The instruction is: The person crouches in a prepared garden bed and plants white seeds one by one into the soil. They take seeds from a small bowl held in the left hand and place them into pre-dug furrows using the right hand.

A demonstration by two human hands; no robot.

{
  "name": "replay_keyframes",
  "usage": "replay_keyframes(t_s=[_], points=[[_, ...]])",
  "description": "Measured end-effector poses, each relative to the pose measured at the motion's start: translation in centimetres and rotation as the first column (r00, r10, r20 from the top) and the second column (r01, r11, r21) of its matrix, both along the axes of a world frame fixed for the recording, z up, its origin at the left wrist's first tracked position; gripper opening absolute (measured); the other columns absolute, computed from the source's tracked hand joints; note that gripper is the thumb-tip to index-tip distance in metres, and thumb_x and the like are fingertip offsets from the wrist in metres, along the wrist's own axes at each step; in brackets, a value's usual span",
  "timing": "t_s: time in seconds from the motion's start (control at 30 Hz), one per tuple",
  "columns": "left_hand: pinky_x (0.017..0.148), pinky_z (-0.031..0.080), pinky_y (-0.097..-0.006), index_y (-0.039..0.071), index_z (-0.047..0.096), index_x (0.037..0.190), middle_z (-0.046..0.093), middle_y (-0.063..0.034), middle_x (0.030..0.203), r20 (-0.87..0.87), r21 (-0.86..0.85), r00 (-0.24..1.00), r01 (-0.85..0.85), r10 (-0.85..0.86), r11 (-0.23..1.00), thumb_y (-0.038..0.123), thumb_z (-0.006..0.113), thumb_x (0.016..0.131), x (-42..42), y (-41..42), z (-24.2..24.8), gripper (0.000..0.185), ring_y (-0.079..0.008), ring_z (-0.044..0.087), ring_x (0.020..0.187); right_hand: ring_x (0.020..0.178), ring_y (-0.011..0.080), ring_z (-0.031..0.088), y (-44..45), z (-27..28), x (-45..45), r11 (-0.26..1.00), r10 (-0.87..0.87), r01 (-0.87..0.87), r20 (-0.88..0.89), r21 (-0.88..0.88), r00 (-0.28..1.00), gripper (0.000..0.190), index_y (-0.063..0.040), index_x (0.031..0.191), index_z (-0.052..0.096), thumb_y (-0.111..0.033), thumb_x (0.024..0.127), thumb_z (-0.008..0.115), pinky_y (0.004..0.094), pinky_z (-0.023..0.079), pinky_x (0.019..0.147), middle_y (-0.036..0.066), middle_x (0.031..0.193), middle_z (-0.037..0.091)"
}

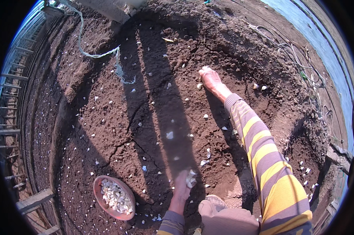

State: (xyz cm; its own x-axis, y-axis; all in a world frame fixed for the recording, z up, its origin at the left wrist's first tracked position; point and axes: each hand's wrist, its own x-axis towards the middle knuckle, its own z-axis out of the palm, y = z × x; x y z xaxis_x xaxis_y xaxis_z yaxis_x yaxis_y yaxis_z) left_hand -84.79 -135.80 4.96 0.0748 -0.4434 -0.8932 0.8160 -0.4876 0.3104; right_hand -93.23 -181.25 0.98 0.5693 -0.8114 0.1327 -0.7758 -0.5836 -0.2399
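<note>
My left hand [181, 185] is low in the view, palm up and slightly blurred, with several garlic cloves [191, 179] cupped in it. Farther out, my right hand [211, 80] reaches down to the brown soil [177, 76], its fingers bent together at the surface. Whether a clove is between those fingertips is hidden. Just below them sits a single garlic clove [199, 86] on the dirt. Many more cloves lie spaced over the bed, some partly sunk. To the left of my left hand, a reddish oval bowl [124, 216] holds a heap of cloves [115, 195].
My trouser leg [229, 221] and shoe [215, 201] are at bottom centre. Frayed twine [82, 41] trails across the upper left. Wooden framing [36, 201] lines the left rim. Coiled rope [294, 57] and a blue strip [307, 28] border the right. Cracks cross the soil.
</note>
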Motion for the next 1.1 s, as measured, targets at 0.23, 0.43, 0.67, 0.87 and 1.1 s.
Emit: replay_keyframes(t_s=[0.23,0.43,0.67,0.87,1.1], points=[[0.068,0.054,-0.0316,0.008,0.057,0.126,0.065,-0.0059,0.105,-0.040,-0.025,0.999,0.006,-0.007,1.000,0.026,0.047,0.104,-0.3,0.0,0.3,0.030,-0.0176,0.063,0.084,0.093,0.0375,0.063,-1.3,-1.7,-0.2,0.993,-0.060,0.050,0.085,0.108,0.995,0.009,-0.003,0.089,0.062,-0.009,0.082,0.061,0.0446,0.052,0.082,0.018,0.093,0.062],[0.069,0.055,-0.0327,0.008,0.058,0.126,0.066,-0.0054,0.106,-0.035,-0.050,0.999,-0.032,0.031,0.998,0.026,0.049,0.103,0.2,0.9,0.4,0.030,-0.0179,0.064,0.085,0.097,0.0380,0.059,3.3,0.6,-1.0,0.984,0.064,-0.089,0.158,0.155,0.985,0.022,-0.007,0.104,0.065,-0.004,0.082,0.062,0.0447,0.051,0.083,0.019,0.107,0.057],[0.067,0.054,-0.0323,0.007,0.059,0.124,0.065,-0.0045,0.103,-0.052,-0.050,0.998,0.030,-0.032,0.998,0.026,0.052,0.102,-1.1,0.9,0.8,0.030,-0.0170,0.064,0.086,0.084,0.0355,0.063,4.8,0.7,-3.5,0.975,-0.192,0.139,0.344,0.173,0.919,0.020,-0.002,0.105,0.058,-0.013,0.089,0.063,0.0449,0.050,0.075,0.017,0.091,0.064],[0.069,0.054,-0.0343,0.007,0.057,0.126,0.065,-0.0057,0.106,-0.123,-0.094,0.992,-0.003,-0.009,0.996,0.030,0.051,0.102,-1.3,1.5,-1.0,0.034,-0.0201,0.064,0.090,0.076,0.0117,0.063,3.2,0.6,-14.4,0.804,-0.494,0.167,0.487,0.570,0.720,0.019,0.001,0.103,0.069,-0.012,0.090,0.066,0.0280,0.050,0.068,0.004,0.087,0.071],[0.063,0.054,-0.0315,0.008,0.057,0.124,0.065,-0.0076,0.105,-0.100,-0.086,0.995,-0.006,-0.003,0.996,0.019,0.058,0.099,-1.2,1.0,-1.0,0.027,-0.0202,0.064,0.089,0.089,0.0395,0.063,7.1,1.4,-11.2,0.949,-0.208,0.129,0.264,0.289,0.942,0.019,-0.001,0.093,0.056,-0.015,0.087,0.066,0.0472,0.052,0.073,0.020,0.094,0.062]])
